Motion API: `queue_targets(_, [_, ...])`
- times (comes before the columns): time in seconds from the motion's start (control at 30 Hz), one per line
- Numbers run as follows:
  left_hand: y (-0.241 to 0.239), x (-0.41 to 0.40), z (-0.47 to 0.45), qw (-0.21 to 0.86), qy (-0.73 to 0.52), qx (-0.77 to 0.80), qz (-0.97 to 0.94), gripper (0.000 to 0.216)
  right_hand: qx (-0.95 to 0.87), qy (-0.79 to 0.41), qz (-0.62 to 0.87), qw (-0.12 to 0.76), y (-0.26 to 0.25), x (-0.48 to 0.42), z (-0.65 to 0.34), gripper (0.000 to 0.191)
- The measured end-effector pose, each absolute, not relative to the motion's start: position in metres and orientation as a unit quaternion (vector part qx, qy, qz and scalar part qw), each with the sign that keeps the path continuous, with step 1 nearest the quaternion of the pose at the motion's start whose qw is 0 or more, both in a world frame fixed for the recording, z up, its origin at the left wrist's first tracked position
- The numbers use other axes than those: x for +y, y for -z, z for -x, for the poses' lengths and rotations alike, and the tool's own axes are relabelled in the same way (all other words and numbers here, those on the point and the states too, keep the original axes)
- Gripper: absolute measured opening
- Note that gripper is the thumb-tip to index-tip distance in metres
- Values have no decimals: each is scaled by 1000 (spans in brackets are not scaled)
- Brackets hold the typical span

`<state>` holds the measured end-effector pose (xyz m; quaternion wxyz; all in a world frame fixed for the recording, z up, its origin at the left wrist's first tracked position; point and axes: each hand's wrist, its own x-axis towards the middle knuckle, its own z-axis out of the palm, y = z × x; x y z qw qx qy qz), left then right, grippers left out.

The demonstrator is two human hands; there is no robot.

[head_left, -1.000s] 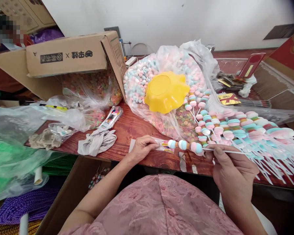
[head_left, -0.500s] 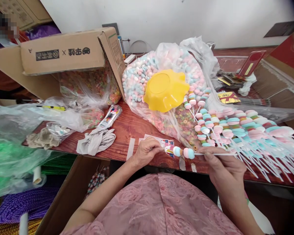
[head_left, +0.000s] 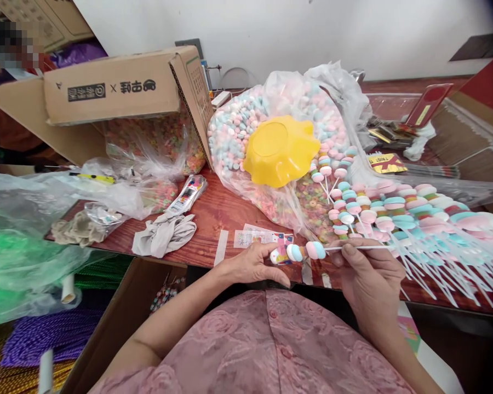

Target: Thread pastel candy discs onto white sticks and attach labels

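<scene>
Left of the bowl (head_left: 281,150), on the desk (head_left: 213,219), I see a large open box (head_left: 113,87). Under the bowl sprawls a clear bag (head_left: 232,134) of marshmallows; to its right lies a pile (head_left: 403,221) of skewers. On the wearer's side of the bowl, the right hand (head_left: 370,279) has its grip closed on the stick of one skewer (head_left: 314,250). The left hand's (head_left: 250,265) grip is open, thumb spread, fingers by the printed wrapper (head_left: 280,256) at the skewer's tip.

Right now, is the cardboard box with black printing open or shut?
Open: the cardboard box has a flap sticking out, and a clear bag of colourful pieces shows inside.
</scene>
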<state>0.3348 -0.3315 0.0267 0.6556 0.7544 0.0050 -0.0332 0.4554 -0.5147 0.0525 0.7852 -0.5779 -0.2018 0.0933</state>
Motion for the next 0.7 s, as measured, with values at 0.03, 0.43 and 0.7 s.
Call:
queue_targets(0.03, [-26,-333,-335,659,37,13,-751,39,-208,-94,590,775,-53,-515,-455,7])
queue_targets(0.43, [-15,-330,-335,523,-103,76,-843,28,-261,-67,699,663,-52,-514,-463,15])
queue_targets(0.7, [-24,-331,-347,706,-4,112,-699,37,-408,-72,629,658,-69,-515,-450,6])
